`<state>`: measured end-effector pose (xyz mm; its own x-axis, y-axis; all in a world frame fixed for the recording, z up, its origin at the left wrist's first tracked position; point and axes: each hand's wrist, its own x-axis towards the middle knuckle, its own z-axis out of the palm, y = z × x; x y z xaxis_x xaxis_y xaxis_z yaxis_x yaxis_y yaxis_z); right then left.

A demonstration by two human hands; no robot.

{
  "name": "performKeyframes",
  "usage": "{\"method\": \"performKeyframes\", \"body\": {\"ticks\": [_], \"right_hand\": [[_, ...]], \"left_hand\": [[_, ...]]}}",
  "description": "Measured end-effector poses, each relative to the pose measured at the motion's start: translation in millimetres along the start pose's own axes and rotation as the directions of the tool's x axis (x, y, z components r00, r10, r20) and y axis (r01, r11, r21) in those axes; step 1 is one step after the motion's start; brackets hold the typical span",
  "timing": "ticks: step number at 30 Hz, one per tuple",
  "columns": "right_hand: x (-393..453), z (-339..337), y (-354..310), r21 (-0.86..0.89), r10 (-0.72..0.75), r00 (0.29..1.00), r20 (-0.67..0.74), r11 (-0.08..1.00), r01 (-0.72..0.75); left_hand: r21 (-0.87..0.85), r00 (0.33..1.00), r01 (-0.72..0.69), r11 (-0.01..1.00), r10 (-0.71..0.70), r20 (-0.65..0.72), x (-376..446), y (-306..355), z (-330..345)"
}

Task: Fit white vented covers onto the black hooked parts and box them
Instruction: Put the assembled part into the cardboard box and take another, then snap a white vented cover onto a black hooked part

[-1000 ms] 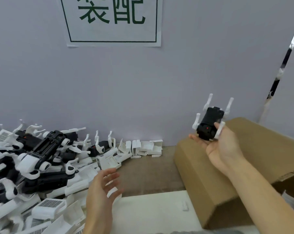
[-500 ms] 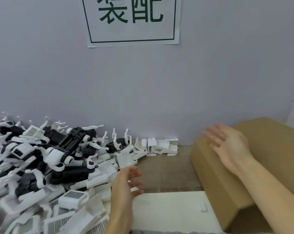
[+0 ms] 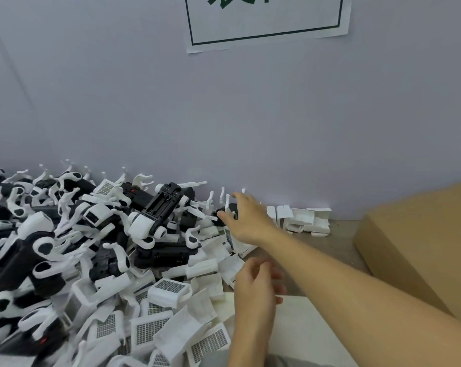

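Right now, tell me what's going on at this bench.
A person is assembling parts bare-handed. The right hand reaches across to a black hooked part at the pile's far edge by the wall, fingers spread on it. The left hand hovers empty over the white vented covers. The cardboard box waits at right.

A heap of hooked parts (image 3: pixel 155 215) fills the worktop's (image 3: pixel 340 250) left side against the wall (image 3: pixel 224 115), vented covers (image 3: pixel 168 290) before it. The cardboard box (image 3: pixel 420 250) stands at the right edge. A sign (image 3: pixel 266 22) hangs on the wall.

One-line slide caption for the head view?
Right hand reaches a black hooked part at the pile's edge; left hand hovers over white vented covers, cardboard box at right.
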<state>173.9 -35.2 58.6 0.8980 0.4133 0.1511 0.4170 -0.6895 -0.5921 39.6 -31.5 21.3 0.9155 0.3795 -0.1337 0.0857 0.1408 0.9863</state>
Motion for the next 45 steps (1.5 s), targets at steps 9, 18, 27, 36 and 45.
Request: {"method": "performKeyframes", "body": {"ticks": [9, 18, 27, 36, 45], "right_hand": [[5, -7, 12, 0.339, 0.154, 0.881, -0.448, 0.941, 0.008], [-104, -52, 23, 0.992, 0.439, 0.889, -0.126, 0.044, 0.119], [-169, -20, 21, 0.954, 0.37, 0.916, 0.156, -0.297, -0.043], [-171, -15, 51, 0.437, 0.286, 0.906, -0.311, 0.89, -0.13], [-165, -12, 60, 0.28, 0.026, 0.982, -0.186, 0.96, 0.028]], "left_hand": [[0.007, 1.0, -0.007, 1.0, 0.008, -0.007, 1, -3, -1], [-0.107, 0.999, 0.054, 0.993, -0.054, -0.002, 1, -1, 5], [-0.484, 0.982, 0.058, 0.873, 0.039, 0.187, -11, 6, 9], [-0.503, 0.988, -0.081, 0.86, 0.002, -0.157, 3, 0, 3], [-0.149, 0.975, -0.206, 0.967, 0.215, 0.048, -3, -9, 14]]}}
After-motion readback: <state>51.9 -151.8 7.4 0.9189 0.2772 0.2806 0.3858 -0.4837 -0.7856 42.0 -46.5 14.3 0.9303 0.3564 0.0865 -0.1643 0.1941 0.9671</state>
